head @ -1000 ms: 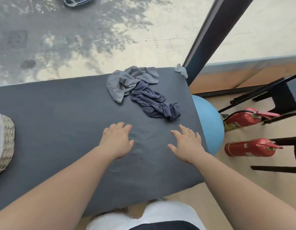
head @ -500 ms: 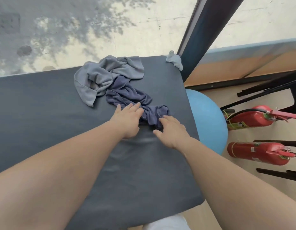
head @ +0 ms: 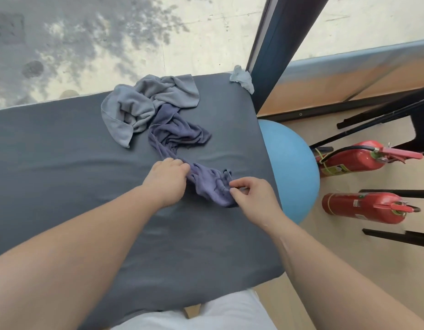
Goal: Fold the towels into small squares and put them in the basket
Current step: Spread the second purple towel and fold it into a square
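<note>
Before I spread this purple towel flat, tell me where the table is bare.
Widest bare table lies left of the grey towel and left hand. A second patch sits between the forearms, toward the near edge. Crowded: far middle to the right hand, where the purple towel trails from the grey one.

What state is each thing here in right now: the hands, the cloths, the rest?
Left hand, gripping the purple towel mid-length.
Right hand, pinching its near end.
Purple towel, crumpled, unfolded, strung out along the table.
Grey towel, crumpled heap, untouched by hands, touching the purple towel's far end.
Small cloth, bunched at the table's far corner.
Extinguishers, lying on their sides.
</note>
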`<state>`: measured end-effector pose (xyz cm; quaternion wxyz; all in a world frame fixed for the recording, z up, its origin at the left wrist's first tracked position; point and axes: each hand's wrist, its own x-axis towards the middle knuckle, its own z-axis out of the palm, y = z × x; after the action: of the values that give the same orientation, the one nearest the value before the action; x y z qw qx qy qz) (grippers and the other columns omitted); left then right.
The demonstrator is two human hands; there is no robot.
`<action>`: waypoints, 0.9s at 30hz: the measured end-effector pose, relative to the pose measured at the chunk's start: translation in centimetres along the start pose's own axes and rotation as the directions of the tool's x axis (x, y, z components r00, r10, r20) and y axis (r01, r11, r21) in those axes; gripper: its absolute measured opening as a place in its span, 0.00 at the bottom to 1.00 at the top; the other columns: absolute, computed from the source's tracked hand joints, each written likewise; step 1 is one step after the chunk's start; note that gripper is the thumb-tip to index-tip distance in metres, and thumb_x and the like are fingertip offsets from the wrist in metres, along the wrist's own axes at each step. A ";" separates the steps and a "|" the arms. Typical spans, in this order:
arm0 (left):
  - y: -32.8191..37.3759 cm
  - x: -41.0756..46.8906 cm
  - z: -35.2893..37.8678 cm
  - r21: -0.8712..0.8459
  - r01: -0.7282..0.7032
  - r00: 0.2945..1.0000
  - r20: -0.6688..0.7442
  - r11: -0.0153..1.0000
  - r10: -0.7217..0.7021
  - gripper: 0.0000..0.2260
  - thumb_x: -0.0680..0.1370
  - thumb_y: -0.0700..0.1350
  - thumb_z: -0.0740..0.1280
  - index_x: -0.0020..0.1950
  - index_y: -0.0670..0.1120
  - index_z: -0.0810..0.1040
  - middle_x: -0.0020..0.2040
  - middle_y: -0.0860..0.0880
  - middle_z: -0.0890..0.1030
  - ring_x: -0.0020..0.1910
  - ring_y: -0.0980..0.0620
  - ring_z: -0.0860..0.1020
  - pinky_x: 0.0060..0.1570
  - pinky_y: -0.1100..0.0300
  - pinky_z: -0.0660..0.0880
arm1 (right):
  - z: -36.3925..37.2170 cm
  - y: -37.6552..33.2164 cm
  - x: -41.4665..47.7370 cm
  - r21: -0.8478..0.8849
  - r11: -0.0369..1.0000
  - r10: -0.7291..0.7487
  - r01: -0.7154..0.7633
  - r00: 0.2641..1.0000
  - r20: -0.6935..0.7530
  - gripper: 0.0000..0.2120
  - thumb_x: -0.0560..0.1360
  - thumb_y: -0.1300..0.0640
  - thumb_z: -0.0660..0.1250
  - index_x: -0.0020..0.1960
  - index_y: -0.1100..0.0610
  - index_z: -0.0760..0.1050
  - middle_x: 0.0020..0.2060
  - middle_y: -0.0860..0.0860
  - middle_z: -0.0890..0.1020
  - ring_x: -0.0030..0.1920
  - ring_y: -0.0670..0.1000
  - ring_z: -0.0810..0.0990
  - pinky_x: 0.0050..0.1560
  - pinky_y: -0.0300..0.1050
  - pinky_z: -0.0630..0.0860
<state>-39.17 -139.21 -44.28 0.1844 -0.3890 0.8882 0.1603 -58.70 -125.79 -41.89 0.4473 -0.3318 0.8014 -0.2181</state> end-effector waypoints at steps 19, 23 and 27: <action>0.6 -27.9 -5.0 -0.790 0.215 0.965 0.081 0.573 -0.250 0.08 0.79 0.43 0.62 0.42 0.53 0.75 0.32 0.53 0.79 0.33 0.51 0.75 0.37 0.50 0.77 | 4.3 -4.7 -18.3 -0.017 0.990 -0.133 0.141 0.964 0.229 0.28 0.83 0.50 0.63 0.80 0.51 0.60 0.78 0.47 0.58 0.77 0.46 0.59 0.78 0.45 0.57; 1.0 -33.0 -6.4 -0.810 0.088 0.993 0.027 0.579 -0.114 0.08 0.80 0.42 0.62 0.44 0.52 0.77 0.34 0.53 0.82 0.34 0.54 0.77 0.40 0.54 0.75 | 9.2 -7.5 -24.8 0.011 0.881 -0.449 0.472 0.830 0.332 0.21 0.79 0.56 0.70 0.71 0.49 0.74 0.70 0.44 0.74 0.70 0.39 0.69 0.70 0.30 0.61; -0.2 -38.3 -6.7 -0.822 -0.005 0.994 -0.064 0.570 -0.084 0.08 0.81 0.42 0.62 0.44 0.52 0.77 0.35 0.51 0.82 0.34 0.53 0.76 0.38 0.57 0.72 | 12.8 -9.2 -29.5 -0.020 0.856 -0.503 0.517 0.840 0.205 0.10 0.77 0.62 0.67 0.48 0.47 0.80 0.43 0.41 0.83 0.48 0.42 0.79 0.51 0.37 0.74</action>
<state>-16.26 -118.06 -21.12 -0.0561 -0.4570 0.7116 0.5306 -33.35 -111.35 -25.53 0.4358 -0.5691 0.6446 -0.2660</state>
